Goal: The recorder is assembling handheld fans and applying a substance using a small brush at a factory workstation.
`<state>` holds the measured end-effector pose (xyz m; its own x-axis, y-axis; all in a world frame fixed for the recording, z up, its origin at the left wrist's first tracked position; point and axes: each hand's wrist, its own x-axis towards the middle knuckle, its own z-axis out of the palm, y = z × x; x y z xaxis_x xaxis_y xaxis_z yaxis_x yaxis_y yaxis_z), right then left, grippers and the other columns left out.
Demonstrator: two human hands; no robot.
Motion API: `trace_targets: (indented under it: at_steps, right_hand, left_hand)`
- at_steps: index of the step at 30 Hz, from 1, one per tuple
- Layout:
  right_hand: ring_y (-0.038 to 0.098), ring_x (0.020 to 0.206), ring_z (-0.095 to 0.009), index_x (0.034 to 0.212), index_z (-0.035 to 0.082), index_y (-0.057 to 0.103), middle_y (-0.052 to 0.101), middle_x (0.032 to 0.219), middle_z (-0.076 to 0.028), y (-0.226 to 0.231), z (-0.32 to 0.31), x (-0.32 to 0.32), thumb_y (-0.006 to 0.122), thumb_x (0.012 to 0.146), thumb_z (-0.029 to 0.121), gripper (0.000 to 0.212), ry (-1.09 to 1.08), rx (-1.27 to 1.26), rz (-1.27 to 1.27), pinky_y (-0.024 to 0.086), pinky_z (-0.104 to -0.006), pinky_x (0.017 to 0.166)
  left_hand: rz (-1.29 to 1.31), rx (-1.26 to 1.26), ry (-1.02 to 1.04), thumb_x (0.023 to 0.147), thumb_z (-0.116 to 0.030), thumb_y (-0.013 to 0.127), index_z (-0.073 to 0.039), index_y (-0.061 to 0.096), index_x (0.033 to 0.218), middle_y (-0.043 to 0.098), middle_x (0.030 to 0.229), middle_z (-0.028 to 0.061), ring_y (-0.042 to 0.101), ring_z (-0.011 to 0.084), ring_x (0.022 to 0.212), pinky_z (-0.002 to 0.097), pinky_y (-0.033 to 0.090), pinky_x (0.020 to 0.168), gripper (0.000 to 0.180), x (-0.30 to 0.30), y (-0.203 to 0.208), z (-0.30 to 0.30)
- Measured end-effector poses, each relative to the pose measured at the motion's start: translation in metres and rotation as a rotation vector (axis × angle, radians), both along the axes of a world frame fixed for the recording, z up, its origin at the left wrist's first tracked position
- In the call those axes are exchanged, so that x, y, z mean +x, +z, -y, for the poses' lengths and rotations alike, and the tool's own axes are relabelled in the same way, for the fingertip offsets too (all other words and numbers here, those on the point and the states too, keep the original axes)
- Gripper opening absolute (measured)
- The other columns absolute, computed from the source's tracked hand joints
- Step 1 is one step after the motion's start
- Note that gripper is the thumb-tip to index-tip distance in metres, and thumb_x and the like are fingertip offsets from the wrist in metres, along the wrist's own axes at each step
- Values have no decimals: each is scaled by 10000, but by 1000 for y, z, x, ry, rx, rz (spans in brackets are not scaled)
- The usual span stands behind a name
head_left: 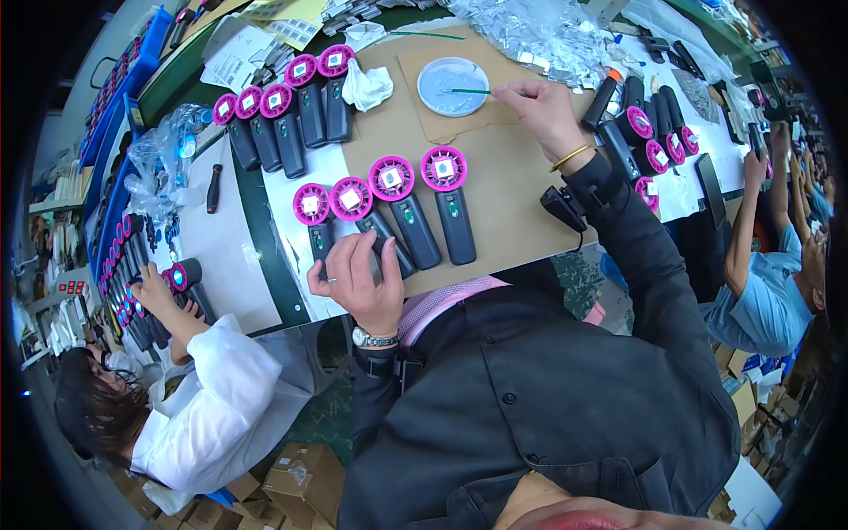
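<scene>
My left hand (358,278) rests on the handle of a dark hand-held fan with a magenta round head (352,200), one of a row of several such fans (415,190) lying on brown cardboard (508,190). Each head carries a small pale square in its middle. My right hand (541,108) pinches a thin green stick (471,90) whose tip dips into a shallow round white dish (452,86) at the far side of the cardboard. A gold bangle sits on my right wrist, a watch on my left.
Another row of fans (287,110) lies at the back left, more (649,132) to the right. A crumpled white cloth (367,86) sits by the dish. A pile of small silvery bags (530,31) lies behind. A person in white (221,389) works at left, another person (764,283) at right.
</scene>
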<state>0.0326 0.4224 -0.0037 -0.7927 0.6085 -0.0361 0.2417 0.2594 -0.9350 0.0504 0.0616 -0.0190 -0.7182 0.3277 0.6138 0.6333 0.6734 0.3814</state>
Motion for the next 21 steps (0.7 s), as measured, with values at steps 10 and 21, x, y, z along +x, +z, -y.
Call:
trace_targets:
  at_steps: [10, 21]
  right_hand:
    - [413, 629, -24, 1093, -1, 844, 572, 737, 83, 17, 7, 0, 798, 1019, 204, 223, 30, -278, 56, 307, -247, 573]
    - [403, 638, -14, 1100, -12, 824, 540, 730, 96, 46, -3, 16, 786, 1035, 192, 218, 117, -631, -200, 295, -242, 562]
  left_hand:
    - [20, 12, -23, 866, -184, 917, -96, 754, 1162, 755, 1193, 41, 703, 211, 1144, 480, 272, 1158, 350, -2, -2, 0]
    - [22, 21, -31, 854, -217, 937, -98, 753, 1163, 752, 1203, 41, 705, 218, 1159, 495, 265, 1174, 378, -4, -3, 0]
